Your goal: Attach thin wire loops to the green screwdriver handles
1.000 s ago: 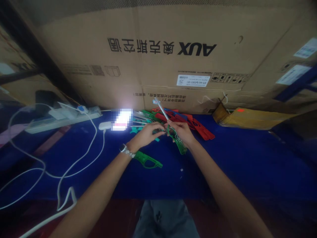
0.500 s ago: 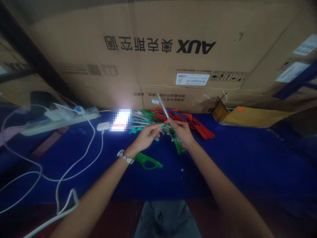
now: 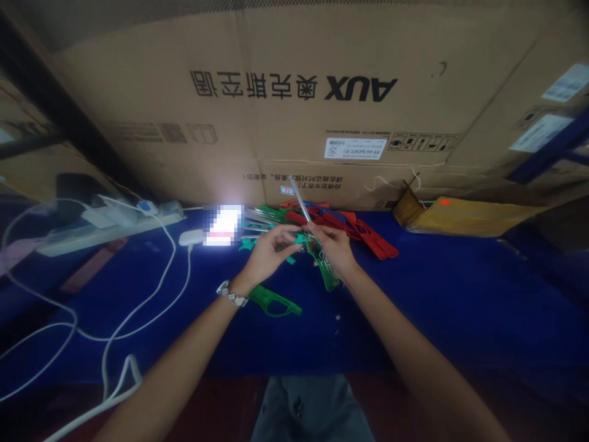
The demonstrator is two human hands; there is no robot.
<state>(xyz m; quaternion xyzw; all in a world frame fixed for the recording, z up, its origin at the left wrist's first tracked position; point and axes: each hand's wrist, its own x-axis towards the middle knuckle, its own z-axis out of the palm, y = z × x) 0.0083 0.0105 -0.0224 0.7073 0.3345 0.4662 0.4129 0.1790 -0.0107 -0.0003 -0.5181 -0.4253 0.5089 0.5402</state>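
Observation:
My right hand (image 3: 337, 250) is closed around a green lighter handle shell (image 3: 329, 279) whose inner parts and thin wires show. From its upper end a silver metal tube (image 3: 300, 200) slants up toward the carton. Close by on the left, my left hand (image 3: 268, 256) pinches a small teal piece (image 3: 300, 239) at the shell's edge; its exact shape is partly covered by the fingers. Another green handle shell (image 3: 278, 302) with a finger loop lies on the blue table below my left wrist. Behind my hands are teal pieces (image 3: 247, 244) and metal tubes (image 3: 257, 215).
Red handle shells (image 3: 375, 238) are heaped behind and right of my hands. A bright blurred screen (image 3: 224, 224) and a white cable (image 3: 188, 276) are at left, near a power strip (image 3: 110, 230). A yellow packet (image 3: 478, 216) lies right. A large carton (image 3: 276, 37) stands behind.
My left fingers have shifted slightly and now pinch the teal piece more visibly at the shell. The shell and tube in my right hand have moved slightly left.

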